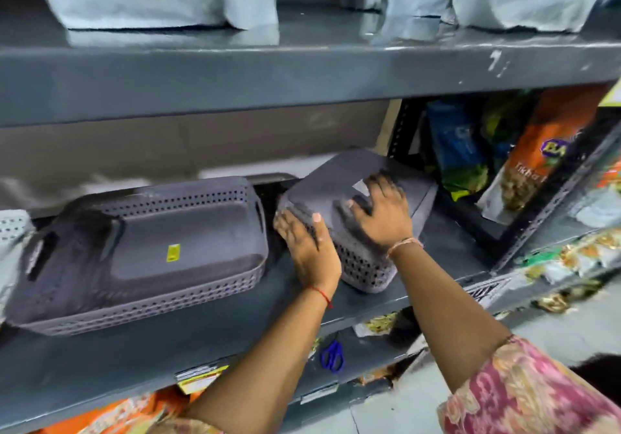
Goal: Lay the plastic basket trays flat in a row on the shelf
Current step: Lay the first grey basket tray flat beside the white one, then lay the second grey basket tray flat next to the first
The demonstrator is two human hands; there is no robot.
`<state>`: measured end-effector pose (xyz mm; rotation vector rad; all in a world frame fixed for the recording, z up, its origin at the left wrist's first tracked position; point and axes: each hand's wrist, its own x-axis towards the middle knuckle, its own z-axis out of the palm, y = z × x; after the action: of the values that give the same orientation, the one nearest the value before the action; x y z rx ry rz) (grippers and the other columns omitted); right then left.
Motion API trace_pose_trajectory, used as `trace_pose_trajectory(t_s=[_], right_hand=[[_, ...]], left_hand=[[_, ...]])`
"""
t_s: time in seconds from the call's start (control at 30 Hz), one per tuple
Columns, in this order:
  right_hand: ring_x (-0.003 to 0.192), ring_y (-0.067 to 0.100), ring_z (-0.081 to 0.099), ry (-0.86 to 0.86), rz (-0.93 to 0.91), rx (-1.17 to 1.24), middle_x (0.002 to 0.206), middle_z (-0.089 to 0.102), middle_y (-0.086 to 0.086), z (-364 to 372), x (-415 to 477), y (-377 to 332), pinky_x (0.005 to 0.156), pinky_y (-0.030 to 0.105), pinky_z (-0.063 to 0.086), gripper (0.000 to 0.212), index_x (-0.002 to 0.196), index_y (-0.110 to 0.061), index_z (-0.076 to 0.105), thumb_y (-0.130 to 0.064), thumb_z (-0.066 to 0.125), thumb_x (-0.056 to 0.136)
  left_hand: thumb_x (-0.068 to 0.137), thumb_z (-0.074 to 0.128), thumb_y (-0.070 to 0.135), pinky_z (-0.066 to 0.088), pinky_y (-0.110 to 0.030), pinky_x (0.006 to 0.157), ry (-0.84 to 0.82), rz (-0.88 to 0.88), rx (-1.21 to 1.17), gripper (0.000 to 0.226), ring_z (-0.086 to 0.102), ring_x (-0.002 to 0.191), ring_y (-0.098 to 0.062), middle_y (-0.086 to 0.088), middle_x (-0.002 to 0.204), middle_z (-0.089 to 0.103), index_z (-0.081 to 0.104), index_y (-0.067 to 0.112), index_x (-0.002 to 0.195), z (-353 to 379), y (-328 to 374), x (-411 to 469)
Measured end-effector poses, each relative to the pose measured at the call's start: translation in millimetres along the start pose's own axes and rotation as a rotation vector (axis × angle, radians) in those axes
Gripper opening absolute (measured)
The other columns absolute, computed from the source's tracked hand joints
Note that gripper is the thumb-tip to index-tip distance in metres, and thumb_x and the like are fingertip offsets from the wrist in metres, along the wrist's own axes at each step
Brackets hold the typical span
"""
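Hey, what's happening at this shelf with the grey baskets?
A person is setting a grey basket tray upside down on the shelf. The left hand grips its near corner and the right hand presses flat on top. A second tray already lies to its left; this one sits askew beside it.

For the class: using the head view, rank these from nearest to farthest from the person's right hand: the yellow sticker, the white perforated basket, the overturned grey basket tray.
1. Overturned grey basket tray: directly under the right hand.
2. Yellow sticker: inside the left grey tray.
3. White perforated basket: at the far left.
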<state>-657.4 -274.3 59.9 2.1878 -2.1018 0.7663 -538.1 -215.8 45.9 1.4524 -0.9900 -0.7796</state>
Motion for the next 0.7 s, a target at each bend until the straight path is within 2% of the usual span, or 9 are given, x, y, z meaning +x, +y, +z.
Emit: trace_pose_trajectory(t_s=[0.07,0.13,0.2,0.3,0.4,0.5,0.57,0.63,0.7], right_hand=[[0.141,0.031,0.025,-0.004,0.039,0.042,0.149,0.034,0.017,-1,8,17,0.116,0.046,0.018,0.081,0.134,-0.008,0.041,-0.061,0.029,0.074],[0.143,0.029,0.019,-0.004,0.088,0.073,0.151,0.030,0.014,0,20,34,0.117,0.045,0.015,0.088,0.136,-0.011,0.039,-0.066,0.026,0.069],[0.143,0.031,0.015,-0.009,0.148,0.066,0.153,0.027,0.014,-1,32,49,0.118,0.046,0.012,0.094,0.138,-0.013,0.036,-0.069,0.023,0.064],[0.143,0.038,0.005,-0.026,0.246,0.039,0.155,0.015,0.020,1,43,62,0.117,0.050,0.004,0.079,0.142,-0.013,0.027,-0.060,0.043,0.081],[0.144,0.040,-0.002,-0.113,0.351,0.046,0.157,0.004,0.021,9,50,80,0.117,0.051,0.002,0.079,0.145,-0.015,0.021,-0.061,0.043,0.084],[0.144,0.040,0.002,-0.221,0.338,-0.018,0.156,0.009,0.020,14,44,81,0.117,0.050,0.003,0.082,0.145,-0.016,0.021,-0.069,0.033,0.083],[0.143,0.040,0.008,-0.203,0.311,-0.025,0.155,0.015,0.021,12,40,78,0.117,0.051,0.008,0.082,0.144,-0.015,0.025,-0.070,0.032,0.083],[0.140,0.041,0.019,-0.175,0.297,-0.042,0.152,0.024,0.022,10,28,73,0.115,0.050,0.017,0.080,0.140,-0.015,0.033,-0.070,0.030,0.083],[0.128,0.041,0.036,-0.089,0.273,-0.081,0.140,0.044,0.022,7,16,69,0.107,0.046,0.030,0.077,0.128,-0.013,0.050,-0.070,0.026,0.081]], left_hand=[[0.100,0.036,0.022,-0.002,-0.025,0.119,0.071,-0.091,-0.037,0.062,-0.003,0.150,-0.023,-0.016,0.161,-0.002,0.006,-0.002,0.149,16,-2,-8],[0.100,0.035,0.024,-0.002,-0.030,0.121,0.098,-0.181,-0.074,0.063,-0.006,0.150,-0.025,-0.016,0.161,-0.006,0.003,-0.001,0.149,29,-2,-18],[0.098,0.031,0.039,-0.003,-0.031,0.121,0.086,-0.209,-0.087,0.071,-0.008,0.149,-0.024,-0.015,0.160,-0.008,0.001,-0.001,0.149,39,-5,-28],[0.062,0.012,0.090,-0.004,-0.031,0.121,0.102,-0.126,-0.095,0.127,-0.007,0.150,-0.023,-0.013,0.160,-0.004,0.000,-0.002,0.149,46,-12,-39],[0.048,0.011,0.097,-0.003,-0.029,0.122,0.081,-0.149,-0.108,0.140,-0.004,0.150,-0.022,-0.010,0.161,-0.002,0.001,0.001,0.149,63,-17,-38],[0.046,0.014,0.097,-0.004,-0.018,0.114,0.066,-0.151,-0.103,0.142,-0.003,0.150,-0.019,-0.009,0.161,-0.002,0.002,0.001,0.149,62,-14,-35],[0.048,0.010,0.097,-0.005,-0.018,0.114,0.101,-0.149,-0.097,0.141,-0.004,0.150,-0.018,-0.008,0.161,-0.003,0.001,0.000,0.149,61,-16,-30],[0.061,0.014,0.090,-0.005,-0.019,0.114,0.142,-0.154,-0.073,0.126,-0.004,0.148,-0.014,-0.002,0.159,-0.003,0.003,0.000,0.149,55,-19,-23],[0.074,0.019,0.074,-0.003,-0.025,0.119,0.156,-0.165,-0.051,0.105,0.000,0.148,-0.014,-0.003,0.160,0.001,0.008,0.002,0.149,49,-23,-12]])
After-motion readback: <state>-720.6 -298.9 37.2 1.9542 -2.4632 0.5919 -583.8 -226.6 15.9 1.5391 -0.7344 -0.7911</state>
